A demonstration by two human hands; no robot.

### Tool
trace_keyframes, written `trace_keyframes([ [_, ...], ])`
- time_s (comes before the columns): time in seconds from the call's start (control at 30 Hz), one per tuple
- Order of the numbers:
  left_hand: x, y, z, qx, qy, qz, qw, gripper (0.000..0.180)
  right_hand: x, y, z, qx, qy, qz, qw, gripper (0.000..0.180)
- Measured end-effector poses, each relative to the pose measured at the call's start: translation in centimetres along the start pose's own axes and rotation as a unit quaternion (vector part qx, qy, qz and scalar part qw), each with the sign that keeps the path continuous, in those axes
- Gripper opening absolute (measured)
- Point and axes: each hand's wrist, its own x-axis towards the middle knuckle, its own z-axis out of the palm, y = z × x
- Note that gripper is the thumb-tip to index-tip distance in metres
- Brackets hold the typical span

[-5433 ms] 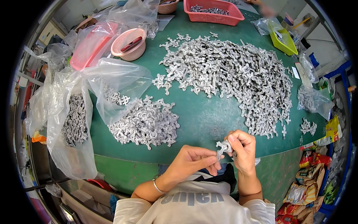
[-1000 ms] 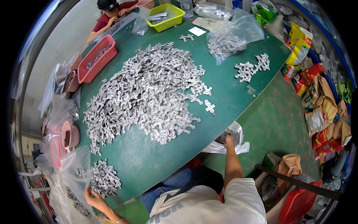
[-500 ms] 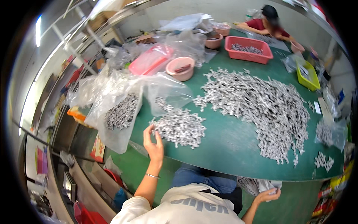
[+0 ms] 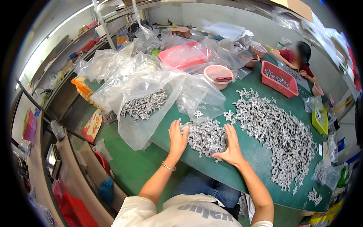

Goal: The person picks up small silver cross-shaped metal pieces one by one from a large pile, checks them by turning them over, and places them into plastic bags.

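A small heap of silver cross-shaped metal parts [image 4: 204, 137] lies on the green table [image 4: 242, 170] right in front of me. My left hand [image 4: 177, 138] rests flat against the heap's left side, fingers apart. On the heap's right side my right hand [image 4: 230, 145] presses in, fingers spread. The two hands flank the heap, and neither grips a part. A much larger pile of the same parts [image 4: 276, 130] spreads over the table to the right.
A clear plastic bag [image 4: 141, 102] part-filled with metal parts lies open at the left. Behind stand a pink bowl [image 4: 218, 73], pink trays [image 4: 184, 55], a red basket of parts [image 4: 278, 77] and a yellow-green bin [image 4: 319, 119]. Another person [image 4: 298, 60] sits at the far end.
My view has swung back to the small heap. My right hand has come up from below the table edge onto the heap's right side; my left hand has stayed at its left side.
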Motion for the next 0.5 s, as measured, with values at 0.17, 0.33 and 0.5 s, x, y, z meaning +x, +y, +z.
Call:
trace_keyframes([
  [0.17, -0.8, -0.5, -0.1, 0.015, -0.045, 0.026, 0.999, 0.046, 1.3, -0.9, 2.5, -0.105, -0.073, 0.005, 0.992, 0.117],
  [0.33, -1.4, 0.4, -0.7, 0.003, -0.043, 0.038, 0.998, 0.044, 0.9, -1.1, 3.4, -0.094, -0.03, 0.008, 0.995, 0.11],
  [0.5, -1.6, 0.8, -0.5, 0.013, -0.031, 0.042, 0.999, 0.042, 1.5, -1.0, 3.3, -0.1, -0.032, -0.007, 0.994, 0.101],
])
